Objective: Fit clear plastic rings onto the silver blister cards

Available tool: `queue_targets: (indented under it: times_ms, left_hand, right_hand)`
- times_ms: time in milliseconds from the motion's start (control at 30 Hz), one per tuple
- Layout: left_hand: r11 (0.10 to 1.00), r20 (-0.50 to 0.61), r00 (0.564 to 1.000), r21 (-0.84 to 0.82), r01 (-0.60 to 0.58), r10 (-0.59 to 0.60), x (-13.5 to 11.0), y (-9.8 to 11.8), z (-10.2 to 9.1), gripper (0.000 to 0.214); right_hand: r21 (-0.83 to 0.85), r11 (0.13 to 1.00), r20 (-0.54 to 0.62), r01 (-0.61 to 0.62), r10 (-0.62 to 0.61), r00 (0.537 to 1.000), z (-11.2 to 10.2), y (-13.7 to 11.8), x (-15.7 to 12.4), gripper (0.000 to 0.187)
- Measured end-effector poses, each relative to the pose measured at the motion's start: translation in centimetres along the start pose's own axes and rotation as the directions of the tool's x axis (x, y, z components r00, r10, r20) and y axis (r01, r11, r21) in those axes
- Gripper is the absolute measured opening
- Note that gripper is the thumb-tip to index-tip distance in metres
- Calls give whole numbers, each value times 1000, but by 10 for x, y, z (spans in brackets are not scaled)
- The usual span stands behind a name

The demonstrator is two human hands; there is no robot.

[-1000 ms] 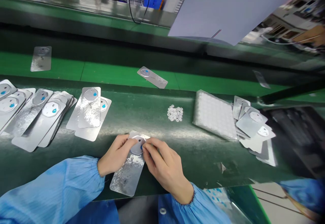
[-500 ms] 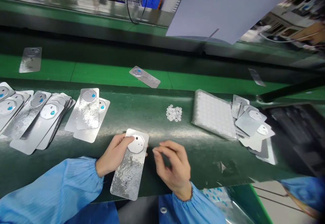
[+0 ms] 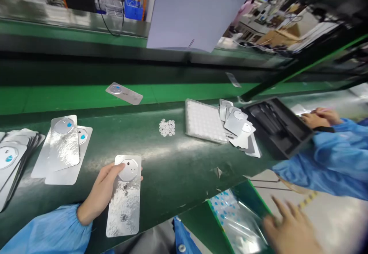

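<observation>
Silver foil card pinched in left hand, thumb on top; right fingers spread.

We see a rectangular silver foil card, crinkled and mirror-glossy, on a smooth, glossy dark-green tabletop — beyond it, a matt black plastic tray; nearer, a soft pale-blue cloth sleeve.
</observation>
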State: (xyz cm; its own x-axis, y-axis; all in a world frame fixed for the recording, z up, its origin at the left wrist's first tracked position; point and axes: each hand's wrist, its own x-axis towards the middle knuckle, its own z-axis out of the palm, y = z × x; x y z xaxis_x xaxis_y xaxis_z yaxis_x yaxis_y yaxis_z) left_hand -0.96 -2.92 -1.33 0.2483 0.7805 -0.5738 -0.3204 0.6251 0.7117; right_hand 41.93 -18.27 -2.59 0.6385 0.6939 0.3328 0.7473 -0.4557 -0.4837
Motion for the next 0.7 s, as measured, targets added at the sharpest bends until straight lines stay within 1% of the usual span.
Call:
queue_targets:
  times_ms: [33,67,100,133,167,200,233,267,333,400,500,567,600,633,667,700]
  left_hand:
    - [1000,-3,1000,12,4,-4,0,1,0,36]
    - [1000,-3,1000,23,7,-7,0,1,-1,37]
    - [999,-3,1000,35,12,-12,0,2,-2,37]
    - [999,-5,1000,44,17,-17,0,2,-2,38]
    - [999,-9,1000,50,19,-19,1,3,-3,39]
    - [998,-15,1000,54,15,-15,1,3,-3,40]
    - [998,-17,1000,59,8,-7,2,4,-4,41]
    - [998,-13,1000,66,0,1,2,4,-4,42]
    - [997,4,1000,74,-18,17,4,4,-3,45]
    - [996,11,1000,80,-26,25,4,4,-1,48]
    - [996,-4,1000,85,-29,30,4,4,1,51]
    - [994,12,999,100,-35,34,3,3,1,55]
    - [991,27,998,117,-60,57,3,1,0,58]
    - [981,37,993,151,-118,114,3,0,-2,61]
    - [952,35,975,211,-220,218,3,-2,-3,61]
    - [893,27,936,291,-344,352,3,-4,-5,60]
  right_hand:
    - [-21,996,-1,88,-88,996,18,-24,-1,29]
    - [60,984,32,167,-169,985,38,-52,-1,34]
    - [170,955,88,242,-259,962,59,-82,1,33]
    - [268,912,130,311,-354,926,80,-111,6,30]
    - [342,871,153,353,-423,893,100,-137,12,30]
    - [386,843,172,374,-464,869,116,-158,20,30]
    - [406,828,177,386,-486,856,130,-174,28,31]
    - [417,821,184,391,-497,848,141,-185,36,31]
    - [421,820,197,388,-500,843,156,-194,50,30]
    - [431,823,217,370,-492,843,164,-194,59,31]
    - [454,835,251,309,-453,855,168,-191,68,31]
    - [479,840,271,254,-417,868,166,-193,72,31]
    - [495,840,279,222,-395,875,164,-195,73,33]
    - [515,837,289,185,-373,882,160,-198,72,35]
    - [538,830,306,145,-352,885,155,-201,69,38]
    - [562,821,329,102,-335,883,150,-205,62,42]
